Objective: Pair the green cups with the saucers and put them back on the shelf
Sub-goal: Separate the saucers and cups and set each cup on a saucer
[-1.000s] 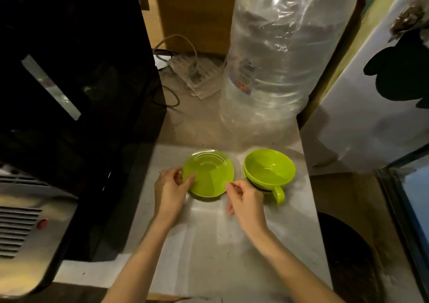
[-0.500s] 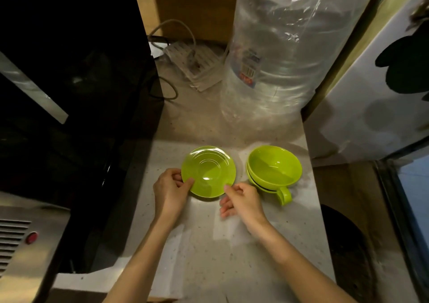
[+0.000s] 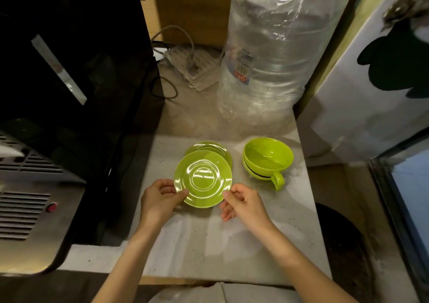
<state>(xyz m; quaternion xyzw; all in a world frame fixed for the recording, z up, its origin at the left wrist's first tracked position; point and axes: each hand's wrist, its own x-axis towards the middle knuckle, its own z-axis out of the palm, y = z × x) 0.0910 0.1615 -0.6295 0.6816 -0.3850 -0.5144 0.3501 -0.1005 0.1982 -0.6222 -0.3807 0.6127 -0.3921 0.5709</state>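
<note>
A green saucer (image 3: 203, 179) is lifted slightly toward me, held at its rims. My left hand (image 3: 159, 201) pinches its left edge; my right hand (image 3: 243, 204) touches its right edge with thumb and forefinger. A second green saucer (image 3: 214, 146) lies on the grey shelf (image 3: 209, 244) just behind it, partly covered. To the right stand two green cups (image 3: 268, 157) nested one in the other, handle pointing toward me.
A large clear plastic water bottle (image 3: 274, 54) stands behind the cups. A black appliance (image 3: 69, 70) fills the left side, with a power strip and cables (image 3: 188, 63) at the back. A white panel (image 3: 371, 89) borders the right.
The top saucer has come off the stack and moved toward me, uncovering a second saucer behind it. Both hands have drawn back with it.
</note>
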